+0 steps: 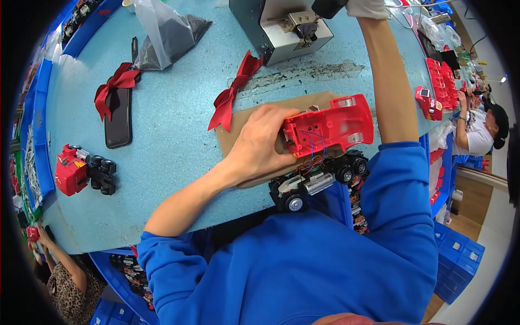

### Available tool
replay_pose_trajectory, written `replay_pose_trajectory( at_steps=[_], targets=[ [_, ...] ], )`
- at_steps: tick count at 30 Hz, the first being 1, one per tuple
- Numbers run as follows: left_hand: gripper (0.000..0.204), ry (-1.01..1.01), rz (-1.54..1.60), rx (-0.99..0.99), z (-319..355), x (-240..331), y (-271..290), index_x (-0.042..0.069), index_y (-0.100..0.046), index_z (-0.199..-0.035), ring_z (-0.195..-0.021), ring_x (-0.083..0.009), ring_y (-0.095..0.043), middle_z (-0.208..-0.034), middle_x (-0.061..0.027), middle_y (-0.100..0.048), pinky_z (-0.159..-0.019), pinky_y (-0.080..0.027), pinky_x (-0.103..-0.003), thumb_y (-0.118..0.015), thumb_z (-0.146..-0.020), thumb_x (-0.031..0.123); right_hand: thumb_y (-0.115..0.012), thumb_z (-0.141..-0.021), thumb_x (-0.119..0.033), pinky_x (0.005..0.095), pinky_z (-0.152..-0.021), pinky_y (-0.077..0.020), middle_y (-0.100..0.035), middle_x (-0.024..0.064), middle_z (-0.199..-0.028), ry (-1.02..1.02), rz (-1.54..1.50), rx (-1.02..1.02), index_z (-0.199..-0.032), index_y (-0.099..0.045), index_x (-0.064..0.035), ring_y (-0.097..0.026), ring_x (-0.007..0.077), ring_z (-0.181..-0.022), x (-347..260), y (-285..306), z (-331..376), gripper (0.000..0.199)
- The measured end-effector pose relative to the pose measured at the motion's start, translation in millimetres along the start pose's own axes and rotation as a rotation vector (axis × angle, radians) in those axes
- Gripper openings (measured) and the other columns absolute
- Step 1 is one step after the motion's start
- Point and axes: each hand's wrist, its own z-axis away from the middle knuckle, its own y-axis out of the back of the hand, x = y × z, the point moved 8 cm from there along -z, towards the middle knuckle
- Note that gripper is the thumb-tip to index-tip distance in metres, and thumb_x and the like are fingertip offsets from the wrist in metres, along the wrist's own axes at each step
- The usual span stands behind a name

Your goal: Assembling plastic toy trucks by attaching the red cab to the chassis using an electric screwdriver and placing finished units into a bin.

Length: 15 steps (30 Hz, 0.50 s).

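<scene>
My left hand (261, 142) grips one end of a red toy truck body (330, 125), turned so its hollow inside shows. Thin coloured wires (316, 154) link that body to a black and silver wheeled toy chassis (319, 181) at the table's near edge. My right hand (368, 8), in a white glove, is far forward and partly cut off by the top edge. It appears closed on a black cylindrical tool (328, 6), whose end is by the front mechanism of a grey metal box machine (298, 32).
Brown cardboard (238, 130) lies under the truck body. Red ribbon bows (236, 92), a phone (118, 120), a bag of dark small parts (168, 35) and another red toy truck (81, 170) lie leftward. Blue bins (38, 130) line the side. Other people (482, 127) work nearby.
</scene>
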Motion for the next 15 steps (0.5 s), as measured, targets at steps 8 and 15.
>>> replay_pose_trajectory(
  at_steps=[8,15],
  targets=[
    [0.060,-0.005,-0.007,0.008,1,-2,1,0.001,-0.055,-0.113,-0.104,-0.0340,-0.055,-0.107,-0.0153,-0.060,-0.091,-0.045,-0.042,-0.078,-0.059,0.014,-0.055,-0.087,-0.021,0.0355,-0.053,-0.0459,-0.048,0.0019,-0.057,0.212,0.601,0.402,-0.070,-0.053,-0.0065,-0.050,0.0160,-0.049,-29,6,87,0.022],
    [0.060,-0.036,0.011,0.018,7,3,0,0.001,-0.054,-0.113,-0.102,-0.0334,-0.055,-0.106,-0.0154,-0.060,-0.090,-0.046,-0.042,-0.078,-0.059,0.015,-0.051,-0.083,-0.014,0.0358,-0.060,-0.0471,-0.050,0.0003,-0.061,0.072,0.042,0.133,-0.070,-0.053,-0.0080,-0.050,0.0178,-0.053,-41,59,51,0.015]
  ],
)
